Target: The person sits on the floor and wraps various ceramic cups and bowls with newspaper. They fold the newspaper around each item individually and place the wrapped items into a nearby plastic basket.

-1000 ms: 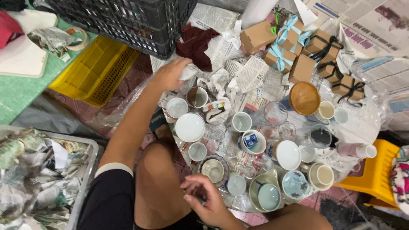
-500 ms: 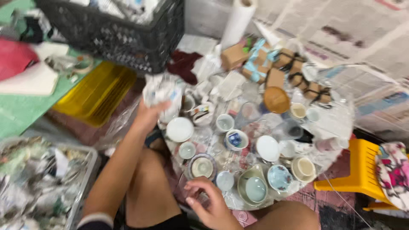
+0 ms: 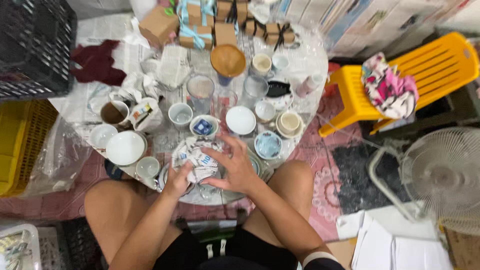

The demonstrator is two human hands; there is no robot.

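Both my hands hold one crumpled newspaper bundle (image 3: 196, 158) over the near edge of a low round table (image 3: 306, 59) covered in clear plastic. My left hand (image 3: 177, 182) grips the bundle from below left. My right hand (image 3: 235, 168) cups it from the right, fingers spread. What the paper wraps is hidden. Around the bundle stand a white bowl (image 3: 125, 147), a small white cup (image 3: 148, 167), a cup with a blue inside (image 3: 204, 126) and a blue patterned saucer (image 3: 268, 145).
Several more cups, glasses and bowls crowd the table, with brown ribboned gift boxes (image 3: 200, 25) at the back. A black crate (image 3: 30, 45) and yellow tray (image 3: 20, 145) lie left. A yellow stool (image 3: 400, 75) with floral cloth and a fan (image 3: 442, 177) stand right.
My left hand has come back from the far left of the table with a crumpled newspaper bundle; both hands now hold it near my knees. The view has swung right.
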